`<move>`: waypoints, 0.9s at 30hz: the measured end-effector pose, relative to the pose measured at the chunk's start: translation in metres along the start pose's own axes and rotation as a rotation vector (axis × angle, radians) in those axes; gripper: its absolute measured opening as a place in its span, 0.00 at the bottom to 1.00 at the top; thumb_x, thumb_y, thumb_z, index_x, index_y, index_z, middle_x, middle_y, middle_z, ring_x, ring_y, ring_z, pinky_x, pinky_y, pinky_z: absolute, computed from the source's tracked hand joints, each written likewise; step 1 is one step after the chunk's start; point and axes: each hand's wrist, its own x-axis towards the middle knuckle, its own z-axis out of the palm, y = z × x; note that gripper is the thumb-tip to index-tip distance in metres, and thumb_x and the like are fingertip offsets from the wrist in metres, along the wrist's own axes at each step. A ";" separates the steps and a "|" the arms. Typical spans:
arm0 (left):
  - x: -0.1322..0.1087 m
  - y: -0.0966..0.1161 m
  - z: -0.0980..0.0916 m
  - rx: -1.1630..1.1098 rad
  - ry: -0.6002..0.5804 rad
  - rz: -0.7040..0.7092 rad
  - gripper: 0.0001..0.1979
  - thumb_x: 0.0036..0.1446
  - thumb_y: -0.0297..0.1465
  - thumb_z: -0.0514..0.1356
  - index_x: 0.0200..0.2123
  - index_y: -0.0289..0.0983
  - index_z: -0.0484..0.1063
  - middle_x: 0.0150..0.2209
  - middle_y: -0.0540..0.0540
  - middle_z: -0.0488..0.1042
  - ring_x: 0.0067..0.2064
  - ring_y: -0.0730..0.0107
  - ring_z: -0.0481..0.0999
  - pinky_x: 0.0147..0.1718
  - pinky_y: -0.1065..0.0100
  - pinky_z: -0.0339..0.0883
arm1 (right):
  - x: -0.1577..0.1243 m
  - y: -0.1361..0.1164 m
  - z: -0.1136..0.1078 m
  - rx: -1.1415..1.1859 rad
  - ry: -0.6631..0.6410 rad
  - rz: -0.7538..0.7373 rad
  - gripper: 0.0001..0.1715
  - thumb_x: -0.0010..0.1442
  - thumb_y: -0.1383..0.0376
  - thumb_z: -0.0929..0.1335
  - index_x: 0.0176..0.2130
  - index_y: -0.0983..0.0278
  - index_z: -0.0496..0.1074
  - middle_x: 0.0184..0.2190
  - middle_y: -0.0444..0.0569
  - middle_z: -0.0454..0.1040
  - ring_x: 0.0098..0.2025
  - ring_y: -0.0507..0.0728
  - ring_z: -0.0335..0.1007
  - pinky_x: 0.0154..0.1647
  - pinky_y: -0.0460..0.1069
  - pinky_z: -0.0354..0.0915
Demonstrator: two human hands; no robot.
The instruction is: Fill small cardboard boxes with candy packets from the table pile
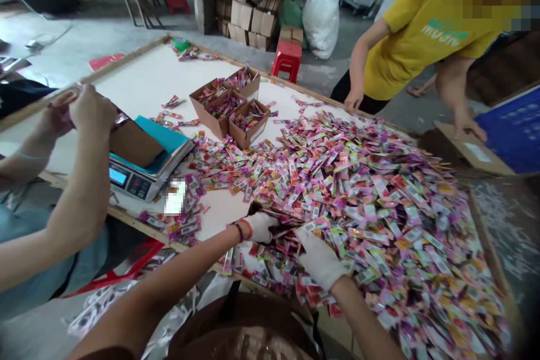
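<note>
At the packet pile's [358, 180] near edge, a box [256, 207] is touched by the left hand [261, 228], packets [314, 225] by the right hand [323, 260]; grips cannot be told; packets could be spilled if the box is tipped

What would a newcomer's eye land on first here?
Probably the big heap of small colourful packets spread over the right side of the white table. Then the white-gloved left hand and right hand at its near edge, and a co-worker's bright yellow shirt at the upper right.
</note>
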 end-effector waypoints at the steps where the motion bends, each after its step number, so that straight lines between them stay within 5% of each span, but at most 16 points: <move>1: -0.010 -0.002 -0.009 -0.050 0.036 0.047 0.14 0.50 0.30 0.63 0.42 0.37 0.74 0.40 0.44 0.76 0.41 0.65 0.73 0.40 0.70 0.66 | 0.011 -0.012 0.010 0.008 0.015 -0.046 0.28 0.54 0.70 0.61 0.55 0.63 0.64 0.48 0.54 0.71 0.49 0.58 0.67 0.50 0.50 0.61; 5: -0.057 -0.013 -0.031 -0.208 0.487 -0.054 0.10 0.59 0.32 0.53 0.40 0.37 0.72 0.37 0.46 0.74 0.39 0.69 0.72 0.40 0.70 0.66 | 0.063 -0.058 0.028 -0.007 -0.095 -0.145 0.22 0.60 0.72 0.57 0.52 0.69 0.67 0.49 0.60 0.72 0.51 0.60 0.68 0.53 0.52 0.61; 8: -0.073 -0.019 -0.029 -0.160 0.622 -0.181 0.10 0.59 0.31 0.53 0.40 0.36 0.71 0.39 0.44 0.73 0.40 0.67 0.72 0.40 0.68 0.66 | 0.087 -0.075 0.027 -0.005 -0.225 -0.170 0.22 0.58 0.75 0.59 0.50 0.74 0.69 0.50 0.65 0.72 0.51 0.62 0.69 0.52 0.53 0.62; 13: -0.058 -0.005 -0.025 0.052 0.495 0.005 0.16 0.54 0.28 0.56 0.48 0.37 0.68 0.50 0.41 0.70 0.53 0.58 0.66 0.51 0.60 0.61 | 0.053 -0.042 -0.009 0.158 -0.243 -0.280 0.22 0.54 0.71 0.64 0.49 0.60 0.70 0.46 0.48 0.76 0.47 0.56 0.71 0.49 0.48 0.65; 17: -0.033 0.009 -0.004 0.214 0.210 0.213 0.12 0.55 0.27 0.54 0.41 0.37 0.72 0.40 0.41 0.75 0.46 0.56 0.70 0.46 0.55 0.61 | 0.013 0.000 -0.039 0.148 0.040 -0.054 0.17 0.54 0.68 0.64 0.44 0.64 0.72 0.44 0.53 0.74 0.46 0.59 0.69 0.48 0.51 0.64; 22: -0.003 0.010 0.018 0.084 -0.137 0.007 0.14 0.49 0.30 0.58 0.40 0.38 0.77 0.35 0.39 0.77 0.37 0.54 0.75 0.34 0.61 0.65 | 0.016 0.013 -0.020 -0.075 0.108 0.048 0.25 0.54 0.66 0.66 0.52 0.63 0.67 0.55 0.57 0.65 0.50 0.62 0.68 0.48 0.52 0.64; 24: 0.000 0.005 0.005 -0.021 -0.124 0.016 0.15 0.50 0.32 0.59 0.42 0.41 0.76 0.39 0.43 0.78 0.39 0.58 0.75 0.36 0.65 0.66 | 0.027 0.013 -0.011 -0.105 0.135 0.056 0.25 0.58 0.65 0.63 0.55 0.62 0.63 0.59 0.57 0.61 0.50 0.61 0.69 0.45 0.52 0.64; 27: -0.015 -0.013 -0.023 -0.274 0.172 0.077 0.14 0.56 0.36 0.56 0.44 0.39 0.74 0.41 0.47 0.76 0.41 0.65 0.73 0.41 0.70 0.65 | 0.039 0.016 -0.011 -0.196 0.125 0.006 0.18 0.61 0.67 0.59 0.50 0.63 0.67 0.52 0.57 0.68 0.46 0.59 0.70 0.43 0.51 0.63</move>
